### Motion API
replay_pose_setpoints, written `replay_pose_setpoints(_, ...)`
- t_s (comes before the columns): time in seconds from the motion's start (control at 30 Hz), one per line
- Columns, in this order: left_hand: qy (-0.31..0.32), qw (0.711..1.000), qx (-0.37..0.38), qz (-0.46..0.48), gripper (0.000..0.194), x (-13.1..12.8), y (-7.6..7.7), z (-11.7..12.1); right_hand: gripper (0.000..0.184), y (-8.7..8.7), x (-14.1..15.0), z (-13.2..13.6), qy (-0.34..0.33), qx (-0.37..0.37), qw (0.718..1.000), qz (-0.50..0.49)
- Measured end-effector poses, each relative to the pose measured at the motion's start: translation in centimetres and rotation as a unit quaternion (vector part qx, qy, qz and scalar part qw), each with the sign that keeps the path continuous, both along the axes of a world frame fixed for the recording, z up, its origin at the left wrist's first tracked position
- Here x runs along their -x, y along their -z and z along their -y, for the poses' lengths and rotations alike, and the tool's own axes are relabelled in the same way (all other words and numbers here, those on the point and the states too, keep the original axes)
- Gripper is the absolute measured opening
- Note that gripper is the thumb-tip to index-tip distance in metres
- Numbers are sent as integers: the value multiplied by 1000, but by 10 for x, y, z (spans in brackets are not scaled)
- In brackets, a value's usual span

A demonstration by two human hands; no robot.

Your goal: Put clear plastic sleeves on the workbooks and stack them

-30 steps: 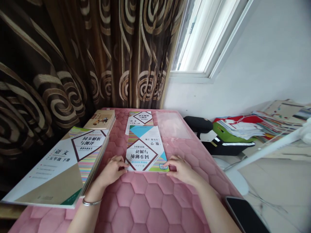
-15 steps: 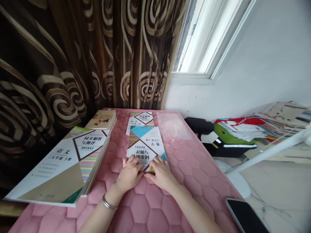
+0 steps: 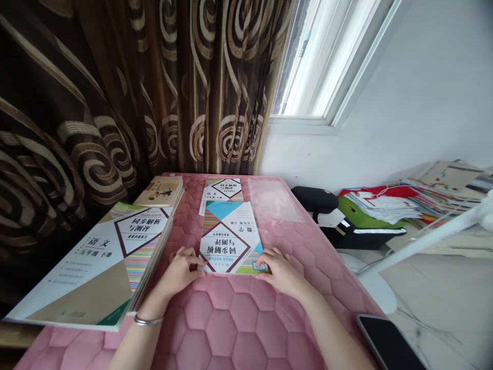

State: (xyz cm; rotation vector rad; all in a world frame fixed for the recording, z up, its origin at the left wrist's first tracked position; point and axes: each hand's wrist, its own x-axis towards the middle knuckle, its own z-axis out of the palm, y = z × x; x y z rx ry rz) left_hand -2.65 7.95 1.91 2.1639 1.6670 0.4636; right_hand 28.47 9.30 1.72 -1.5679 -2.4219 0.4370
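Observation:
A workbook [image 3: 229, 236] with a blue, white and striped cover lies on the pink padded tabletop, its print upside down to me. My left hand [image 3: 185, 267] pinches its near left corner with thumb and fingertips. At the near right corner, my right hand [image 3: 278, 268] grips the edge the same way, thumb toward me. Just beyond lies a second workbook [image 3: 223, 189], partly covered by the first. To its right is a clear plastic sheet [image 3: 275, 200]. A silver bangle circles my left wrist.
On the left stands a stack of workbooks [image 3: 88, 267], with smaller tan-covered books [image 3: 158, 190] behind it. A phone [image 3: 389, 341] lies at the near right edge. Beyond the right edge are a white lamp arm [image 3: 427, 249] and piled papers [image 3: 385, 205]. A patterned curtain [image 3: 208, 87] hangs behind.
My hands have spread from near the middle of the workbook's near edge out to its two near corners, uncovering more of the cover. The workbook has barely moved.

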Motion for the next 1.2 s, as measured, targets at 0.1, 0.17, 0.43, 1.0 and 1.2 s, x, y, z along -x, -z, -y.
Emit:
replay_pose_setpoints(0.1, 15, 999, 16, 27, 22, 7, 1, -3, 15, -3, -8, -1, 13, 22, 1000, -6)
replay_pose_setpoints(0.17, 13, 999, 20, 40, 23, 7, 1, -3, 16, -4, -9, -1, 18, 36, 999, -20)
replay_pose_setpoints(0.43, -64, 998, 3, 8, 20, -13, 2, 2, 12, 1, -6, -13, 35, 90, 985, -142)
replay_pose_setpoints(1.0, -217, 968, 117, -51, 26, -31, -3, -4, 6, -3, 21, -65, 200, 32, 976, -75)
replay_pose_setpoints(1.2, -216, 973, 87, 3, 8, -2, -2, -4, 8, -1, 27, 0, 154, 188, 965, -103)
